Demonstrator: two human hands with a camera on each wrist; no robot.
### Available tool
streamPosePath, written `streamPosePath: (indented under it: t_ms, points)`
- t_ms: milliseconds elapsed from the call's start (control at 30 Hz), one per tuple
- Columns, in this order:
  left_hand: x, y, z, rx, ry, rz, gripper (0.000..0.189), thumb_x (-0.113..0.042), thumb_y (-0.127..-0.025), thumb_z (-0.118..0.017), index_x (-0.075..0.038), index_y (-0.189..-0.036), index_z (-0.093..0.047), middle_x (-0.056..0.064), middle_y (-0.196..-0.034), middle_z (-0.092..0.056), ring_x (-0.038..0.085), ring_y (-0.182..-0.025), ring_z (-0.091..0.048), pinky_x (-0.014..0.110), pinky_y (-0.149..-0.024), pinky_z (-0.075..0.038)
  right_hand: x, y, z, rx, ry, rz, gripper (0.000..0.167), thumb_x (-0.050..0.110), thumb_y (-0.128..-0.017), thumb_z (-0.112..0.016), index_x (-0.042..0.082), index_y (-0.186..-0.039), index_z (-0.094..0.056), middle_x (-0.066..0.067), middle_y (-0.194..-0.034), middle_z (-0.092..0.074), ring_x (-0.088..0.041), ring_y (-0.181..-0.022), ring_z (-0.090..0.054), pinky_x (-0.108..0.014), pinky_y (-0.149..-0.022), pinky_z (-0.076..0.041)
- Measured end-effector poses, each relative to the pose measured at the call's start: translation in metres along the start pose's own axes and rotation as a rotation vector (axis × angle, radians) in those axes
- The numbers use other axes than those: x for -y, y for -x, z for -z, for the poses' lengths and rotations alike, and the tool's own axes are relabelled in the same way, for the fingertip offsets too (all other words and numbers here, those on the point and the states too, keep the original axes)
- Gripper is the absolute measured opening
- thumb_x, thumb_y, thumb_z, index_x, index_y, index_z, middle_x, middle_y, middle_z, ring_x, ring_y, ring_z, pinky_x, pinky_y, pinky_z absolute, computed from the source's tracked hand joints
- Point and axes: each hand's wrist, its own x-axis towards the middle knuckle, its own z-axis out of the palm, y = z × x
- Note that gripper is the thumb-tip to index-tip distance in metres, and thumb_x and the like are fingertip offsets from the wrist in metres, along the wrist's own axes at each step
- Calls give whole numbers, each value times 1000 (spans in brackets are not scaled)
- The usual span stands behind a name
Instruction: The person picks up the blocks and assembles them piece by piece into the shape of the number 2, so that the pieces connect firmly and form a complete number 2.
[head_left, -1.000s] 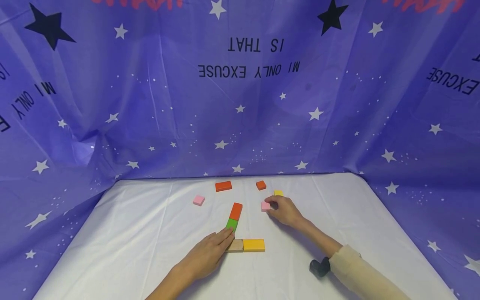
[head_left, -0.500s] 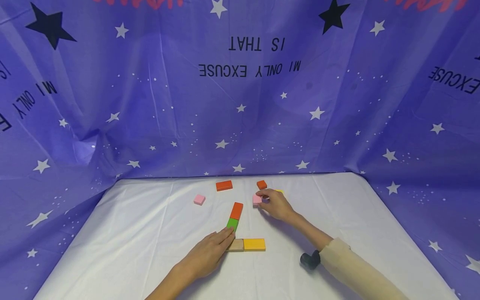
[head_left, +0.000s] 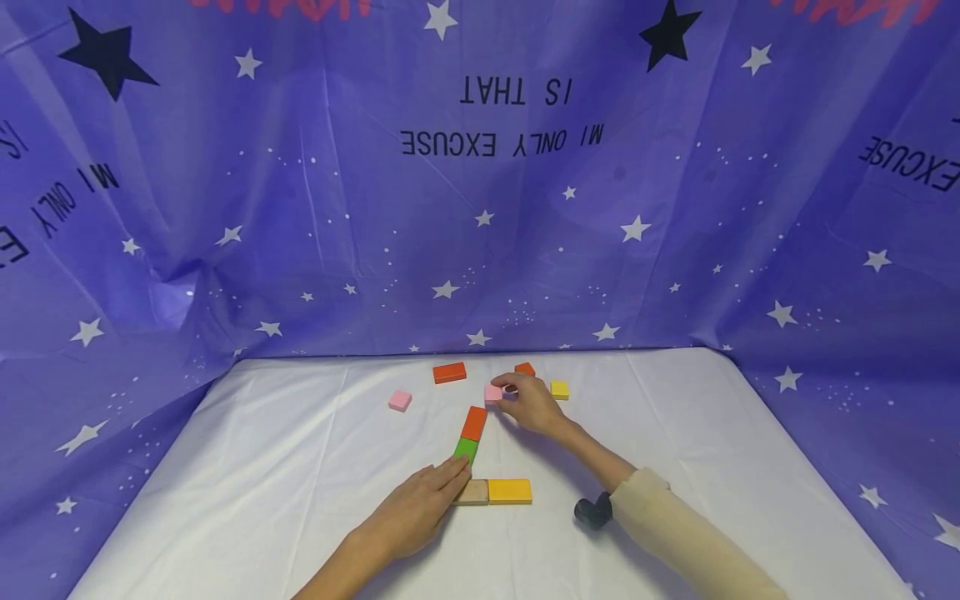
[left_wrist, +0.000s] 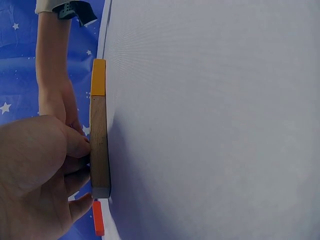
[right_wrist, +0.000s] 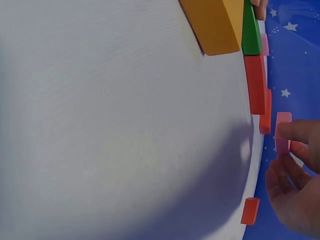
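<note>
My right hand pinches a pink block between thumb and fingers, beyond the far end of an orange-red block. A small purple patch shows between those fingers; what it is I cannot tell. In the right wrist view the pink block appears raised off the cloth. My left hand rests, fingers extended, on a green block and a plain wooden block, covering parts of both. The green block meets the orange-red one end to end. A yellow block adjoins the wooden one's right end.
On the white cloth lie a red block, another pink block, a small orange-red block partly behind my right hand, and a small yellow block. A purple star-print curtain rises beyond the table.
My right hand has carried the pink block leftward and slightly away from me, uncovering the small yellow block. My left hand has stayed in place.
</note>
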Motion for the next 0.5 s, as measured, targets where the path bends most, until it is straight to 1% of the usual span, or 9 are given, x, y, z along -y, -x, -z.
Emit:
streamPosePath:
  t_ms: [167,300,500]
  points:
    - [1,0,-1,14,-2,7,44,-11,-100,-58,0,-142,-53,14,-150,-47,26,-137,-44,44,-106,-43,-2,-3,-7,-2,-11,27,30,1,-85,-77,0,-114,-72,-12,-110,-71,-29,-98,-67,-42,-87,-55]
    - [1,0,-2,12,-2,1,45,-10,-99,-58,0,-142,-53,14,-150,-47,26,-138,-44,45,-106,-43,-3,-4,-11,-10,8,34,29,3,-85,-77,-1,-113,-72,-12,-107,-71,-28,-96,-66,-43,-85,-55]
    - [1,0,-1,-11,0,-15,46,-8,-97,-61,1,-142,-53,16,-149,-47,27,-136,-46,46,-104,-44,-3,-6,-15,6,34,6,31,11,-86,-79,0,-114,-72,-11,-107,-71,-24,-95,-64,-40,-86,-53]
